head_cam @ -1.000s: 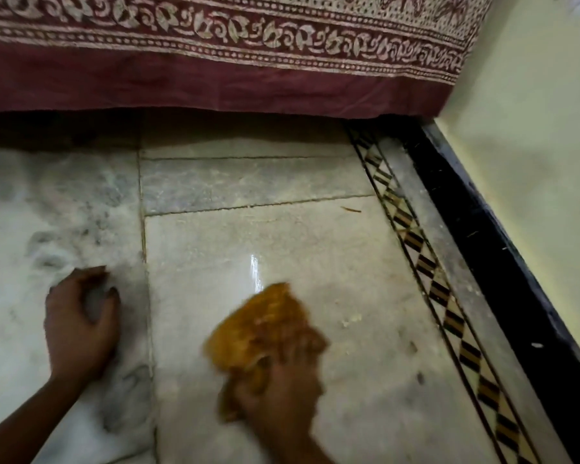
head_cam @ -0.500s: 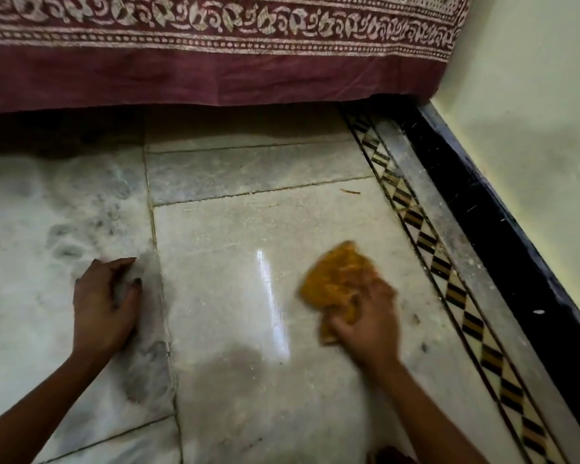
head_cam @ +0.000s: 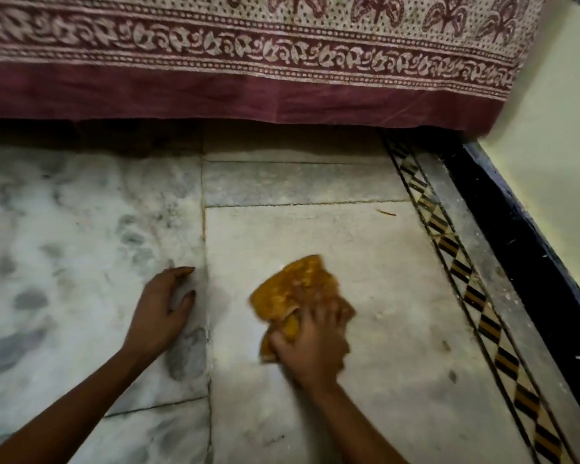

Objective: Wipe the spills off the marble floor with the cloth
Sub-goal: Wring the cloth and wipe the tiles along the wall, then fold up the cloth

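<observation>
An orange-yellow cloth [head_cam: 293,289] lies crumpled on the pale marble floor [head_cam: 382,296], near the middle of a large tile. My right hand [head_cam: 310,349] presses down on the cloth's near part and grips it. My left hand [head_cam: 163,309] rests flat on the grey-veined marble tile to the left, fingers spread, holding nothing. Faint pale specks lie on the tile right of the cloth. A small brown sliver [head_cam: 386,213] lies near the tile's far right corner.
A maroon printed bedsheet [head_cam: 248,72] hangs over the floor's far side, with dark space under it. A patterned black-and-yellow inlay strip [head_cam: 462,272] and a black skirting [head_cam: 529,256] run along the right, below a cream wall [head_cam: 556,155].
My right hand has swept the cloth back to the left, from near the inlay strip toward the tile's middle. The left hand has stayed planted on the floor.
</observation>
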A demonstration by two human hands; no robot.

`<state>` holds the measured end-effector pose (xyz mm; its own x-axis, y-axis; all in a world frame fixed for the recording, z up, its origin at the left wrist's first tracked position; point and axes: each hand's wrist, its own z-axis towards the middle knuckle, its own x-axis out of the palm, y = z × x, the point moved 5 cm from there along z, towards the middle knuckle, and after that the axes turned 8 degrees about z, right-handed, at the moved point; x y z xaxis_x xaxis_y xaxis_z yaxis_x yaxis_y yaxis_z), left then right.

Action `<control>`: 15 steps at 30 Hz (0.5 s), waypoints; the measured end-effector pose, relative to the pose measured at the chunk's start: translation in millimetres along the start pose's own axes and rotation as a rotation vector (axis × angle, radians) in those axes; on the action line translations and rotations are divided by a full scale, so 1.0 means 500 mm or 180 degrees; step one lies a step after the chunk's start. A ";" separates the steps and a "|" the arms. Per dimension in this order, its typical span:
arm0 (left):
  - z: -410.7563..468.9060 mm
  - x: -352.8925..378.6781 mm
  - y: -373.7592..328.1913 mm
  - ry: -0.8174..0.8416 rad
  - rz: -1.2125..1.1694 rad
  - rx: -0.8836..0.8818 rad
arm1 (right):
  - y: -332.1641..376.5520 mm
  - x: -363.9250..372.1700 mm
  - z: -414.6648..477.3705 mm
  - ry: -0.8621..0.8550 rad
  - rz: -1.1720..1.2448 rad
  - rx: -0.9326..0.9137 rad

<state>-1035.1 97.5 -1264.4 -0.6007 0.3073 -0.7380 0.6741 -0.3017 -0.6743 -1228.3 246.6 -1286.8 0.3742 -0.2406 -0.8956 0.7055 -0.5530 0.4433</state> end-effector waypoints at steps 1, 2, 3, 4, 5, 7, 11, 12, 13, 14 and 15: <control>-0.003 0.001 -0.007 0.0044 -0.0044 0.0009 | 0.048 0.024 -0.013 0.0112 0.0097 -0.0474; -0.011 -0.007 -0.008 0.0107 -0.0086 -0.0018 | 0.090 0.048 -0.028 0.0308 0.0206 -0.0889; -0.016 -0.008 -0.011 0.0228 -0.0148 -0.0039 | 0.113 0.061 -0.039 0.0486 0.0263 -0.1217; -0.022 -0.008 -0.010 0.0367 -0.0194 -0.0092 | 0.121 0.068 -0.043 0.0626 0.0318 -0.1437; -0.033 -0.013 -0.001 0.0456 -0.0220 -0.0158 | 0.130 0.073 -0.046 0.0790 0.0522 -0.1596; -0.050 -0.021 0.011 0.0623 -0.0215 -0.0281 | 0.136 0.058 -0.037 0.1152 0.1480 -0.1377; -0.068 -0.031 0.020 0.0716 0.0043 -0.0488 | 0.135 0.000 0.017 0.0746 0.3068 -0.0260; -0.070 -0.033 0.017 0.0724 0.0062 -0.0579 | 0.142 -0.011 0.031 0.0634 0.2888 -0.0183; -0.069 -0.032 0.015 0.0756 0.0062 -0.0673 | 0.152 -0.020 0.041 0.0662 0.2593 -0.0200; -0.068 -0.030 0.012 0.0799 0.0043 -0.0753 | 0.166 -0.017 0.046 0.0863 0.2267 -0.0254; -0.067 -0.028 0.009 0.0811 0.0003 -0.0821 | 0.183 -0.011 0.045 0.1158 0.1890 -0.0357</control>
<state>-1009.2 122.0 -1256.4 -0.4956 0.5320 -0.6865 0.7802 -0.0745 -0.6210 -1179.4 179.4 -1242.3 0.8788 -0.1835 -0.4404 0.3701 -0.3204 0.8720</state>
